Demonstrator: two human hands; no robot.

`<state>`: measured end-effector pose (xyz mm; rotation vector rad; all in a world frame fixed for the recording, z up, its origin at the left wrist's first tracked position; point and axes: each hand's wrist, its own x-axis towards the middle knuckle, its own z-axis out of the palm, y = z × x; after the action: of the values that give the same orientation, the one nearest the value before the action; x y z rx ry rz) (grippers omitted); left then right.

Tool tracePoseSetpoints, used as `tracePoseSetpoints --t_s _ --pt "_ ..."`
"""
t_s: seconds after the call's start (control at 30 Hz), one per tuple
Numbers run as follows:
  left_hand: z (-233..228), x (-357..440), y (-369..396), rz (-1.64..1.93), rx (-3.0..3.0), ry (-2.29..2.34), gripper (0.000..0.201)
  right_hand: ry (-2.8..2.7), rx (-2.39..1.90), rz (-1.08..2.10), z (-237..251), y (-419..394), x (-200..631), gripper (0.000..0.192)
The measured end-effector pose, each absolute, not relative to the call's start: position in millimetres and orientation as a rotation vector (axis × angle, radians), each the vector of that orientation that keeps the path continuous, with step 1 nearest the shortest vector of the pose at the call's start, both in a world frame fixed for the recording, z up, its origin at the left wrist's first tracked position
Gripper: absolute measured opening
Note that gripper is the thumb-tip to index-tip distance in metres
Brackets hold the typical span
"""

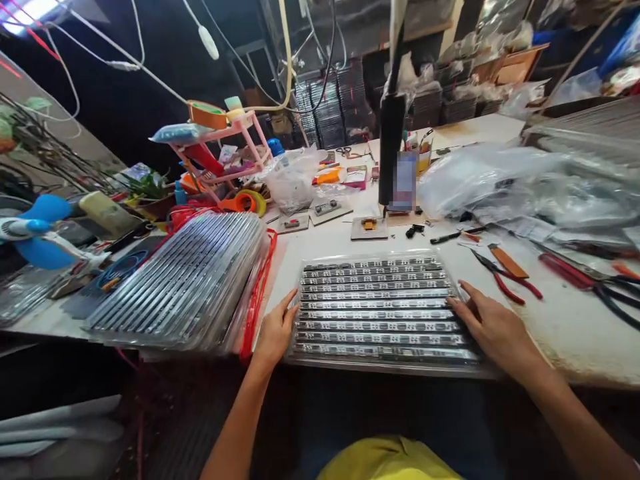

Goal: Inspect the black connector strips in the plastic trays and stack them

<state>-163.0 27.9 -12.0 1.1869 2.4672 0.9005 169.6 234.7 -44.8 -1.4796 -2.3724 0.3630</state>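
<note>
Cluttered workshop, dim at the far side, with dark stacked trays (330,107) on far shelves and cables hanging overhead. White tabletop (575,320) running left to right, smooth, worn and stained at the near right edge. On the left, a tall stack of clear trays (185,283) bound with red cord (257,293), probably heavy as a bundle. At near centre, a single clear plastic tray (380,308) lying flat at the near edge, its grooves filled with rows of dark strips (377,303); likely light, thin and flexible, apt to sag or spill if lifted by one end, slippery on the smooth top, so best taken at both short sides at once. Left hand (275,333) pressed against the tray's left edge, grip open with thumb raised and nothing enclosed. Right hand (493,330) resting on the tray's right edge, grip loose, fingers spread flat, holding nothing. To the right, crumpled plastic bags (500,180). Further right, red-handled pliers (505,277) and small tools scattered. Beyond the tray, a black upright post (391,143) and small fixtures (369,228).
</note>
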Motion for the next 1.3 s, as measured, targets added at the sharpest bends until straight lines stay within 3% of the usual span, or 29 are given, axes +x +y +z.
tracePoseSetpoints --t_s 0.27,0.43,0.67,0.77,1.03,1.17,1.3 --pt "-18.1 -176.7 28.9 1.061 1.216 2.328 0.049 -2.448 -1.367 0.087 -43.1 232.2 157.6 0.068" --pt "-21.9 -173.8 19.2 1.059 1.280 2.305 0.046 -2.367 -1.294 0.278 -48.4 235.5 163.1 0.071" --pt "-6.7 -173.0 26.4 0.505 1.711 2.705 0.035 -2.249 -1.336 0.486 -48.5 237.7 162.4 0.089" --pt "4.1 -178.6 59.5 0.446 1.851 2.659 0.031 -2.233 -1.317 0.486 -49.8 238.3 161.7 0.094" --pt "14.0 -189.0 161.0 0.109 2.157 2.261 0.011 -2.191 -1.273 0.440 -54.1 236.1 160.1 0.078" --pt "13.1 -190.1 170.2 0.050 2.179 2.173 0.021 -2.189 -1.269 0.387 -52.5 232.2 157.1 0.073" --pt "7.7 -181.8 161.5 0.174 2.126 2.205 0.014 -2.186 -1.282 0.390 -51.7 231.5 157.2 0.073"
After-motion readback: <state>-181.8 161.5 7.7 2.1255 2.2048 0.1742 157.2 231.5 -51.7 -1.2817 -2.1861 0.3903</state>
